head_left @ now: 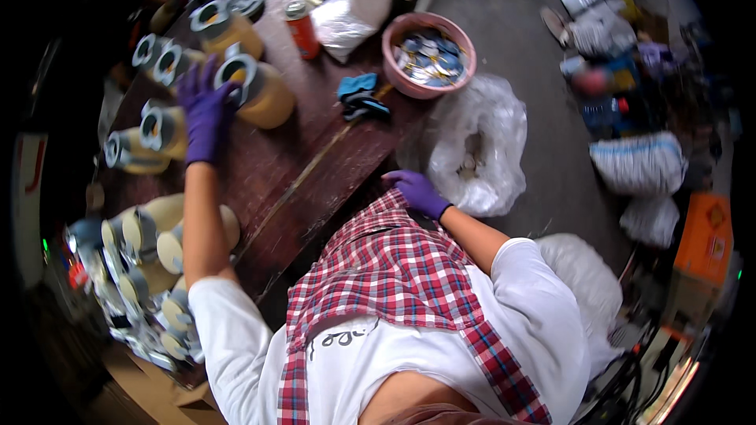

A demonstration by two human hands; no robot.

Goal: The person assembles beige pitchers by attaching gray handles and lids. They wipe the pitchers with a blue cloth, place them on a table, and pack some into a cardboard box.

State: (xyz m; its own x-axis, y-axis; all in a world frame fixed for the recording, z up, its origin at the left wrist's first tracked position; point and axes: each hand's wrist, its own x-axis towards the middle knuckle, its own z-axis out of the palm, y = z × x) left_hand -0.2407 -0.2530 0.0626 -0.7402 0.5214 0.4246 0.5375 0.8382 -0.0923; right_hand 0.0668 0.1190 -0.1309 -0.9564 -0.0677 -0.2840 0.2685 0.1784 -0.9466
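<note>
My left hand, in a purple glove, is over the table with its fingers spread. Its thumb side is next to the grey rim of a translucent, amber-tinted pitcher, and I cannot tell if they touch. Other pitchers with grey rims and handles stand around it: a nearer pitcher, another pitcher further left and a farther pitcher. Low by the table's edge, my right hand, also purple-gloved, lies against my red plaid apron. Its fingers look loosely extended, with nothing visible in them.
On the dark red table are a red can, blue-black work gloves and a pink tub of small shiny pieces. Stacked pitchers fill the near left. A clear plastic bag stands right of the table; an orange box is farther right.
</note>
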